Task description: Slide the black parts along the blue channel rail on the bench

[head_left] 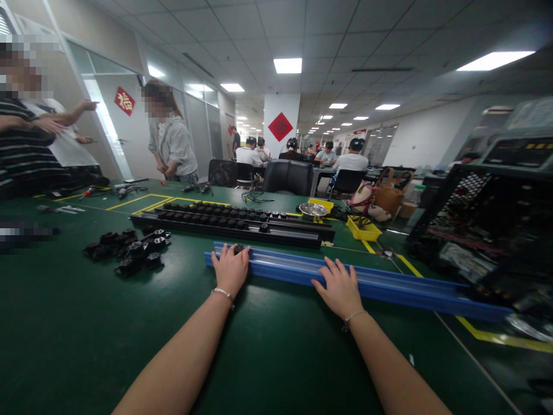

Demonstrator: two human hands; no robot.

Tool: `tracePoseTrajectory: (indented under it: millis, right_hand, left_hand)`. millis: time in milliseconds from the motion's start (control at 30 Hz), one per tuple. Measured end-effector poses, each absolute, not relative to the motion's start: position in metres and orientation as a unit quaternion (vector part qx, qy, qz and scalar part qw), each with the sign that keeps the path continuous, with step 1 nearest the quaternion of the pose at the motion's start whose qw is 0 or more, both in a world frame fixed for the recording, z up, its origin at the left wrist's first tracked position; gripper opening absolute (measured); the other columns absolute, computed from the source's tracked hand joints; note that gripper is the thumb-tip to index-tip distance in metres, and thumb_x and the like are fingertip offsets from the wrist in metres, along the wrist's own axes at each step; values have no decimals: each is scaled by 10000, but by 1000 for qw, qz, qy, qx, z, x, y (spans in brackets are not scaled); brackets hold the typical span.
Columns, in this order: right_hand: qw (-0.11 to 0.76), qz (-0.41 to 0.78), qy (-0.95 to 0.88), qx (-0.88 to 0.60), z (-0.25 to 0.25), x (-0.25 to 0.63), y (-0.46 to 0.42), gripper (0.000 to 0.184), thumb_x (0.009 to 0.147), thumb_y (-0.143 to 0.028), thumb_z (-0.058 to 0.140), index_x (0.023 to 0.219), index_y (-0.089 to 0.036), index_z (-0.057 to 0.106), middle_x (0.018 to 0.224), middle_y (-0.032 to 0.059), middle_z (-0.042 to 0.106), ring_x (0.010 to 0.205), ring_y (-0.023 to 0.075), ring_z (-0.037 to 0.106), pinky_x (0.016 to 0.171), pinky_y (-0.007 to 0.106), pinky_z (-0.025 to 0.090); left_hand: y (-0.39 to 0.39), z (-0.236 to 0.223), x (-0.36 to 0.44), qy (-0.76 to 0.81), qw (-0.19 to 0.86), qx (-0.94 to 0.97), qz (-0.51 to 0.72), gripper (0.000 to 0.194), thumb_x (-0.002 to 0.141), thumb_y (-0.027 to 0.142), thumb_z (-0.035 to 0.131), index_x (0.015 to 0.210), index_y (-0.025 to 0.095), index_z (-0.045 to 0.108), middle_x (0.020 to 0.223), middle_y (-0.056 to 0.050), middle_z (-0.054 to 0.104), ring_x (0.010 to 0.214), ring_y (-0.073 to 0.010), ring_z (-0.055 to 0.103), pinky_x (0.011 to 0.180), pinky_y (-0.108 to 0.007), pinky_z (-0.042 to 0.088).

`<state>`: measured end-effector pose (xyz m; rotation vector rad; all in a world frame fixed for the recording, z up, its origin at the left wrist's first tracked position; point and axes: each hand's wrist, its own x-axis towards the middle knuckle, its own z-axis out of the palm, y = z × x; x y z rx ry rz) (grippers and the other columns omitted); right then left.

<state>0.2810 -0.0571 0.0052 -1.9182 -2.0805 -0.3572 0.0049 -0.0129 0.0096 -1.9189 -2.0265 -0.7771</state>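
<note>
A long blue plastic rail [389, 285] lies across the green table [78, 323] in front of me. My left hand [231, 268] rests on the rail's left end, fingers curled over a small black part [238, 248] seated there. My right hand [339, 285] lies flat on the rail's near edge further right, fingers spread and holding nothing. Behind the blue rail lies a long black rail [233, 226] carrying a row of several black parts.
A pile of loose black parts [129, 249] lies left of my hands. A metal bowl [313, 210] and yellow bins [365, 229] stand behind the rails. A black machine [488, 230] stands at right. People stand at far left, others sit at the back.
</note>
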Motion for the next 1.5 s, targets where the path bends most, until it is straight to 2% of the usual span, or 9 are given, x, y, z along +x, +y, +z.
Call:
tracePoseTrajectory:
  millis: [1500]
  right_hand:
    - [138, -119, -721, -668, 8, 279, -58, 370, 848, -488, 403, 1011, -227, 609, 1400, 69, 426, 1305, 312, 305, 1038, 559, 175]
  left_hand:
    - [-8, 8, -8, -713, 120, -629, -286, 390, 915, 330, 307, 1083, 326, 659, 1211, -78, 597, 1229, -312, 408, 993, -641, 205]
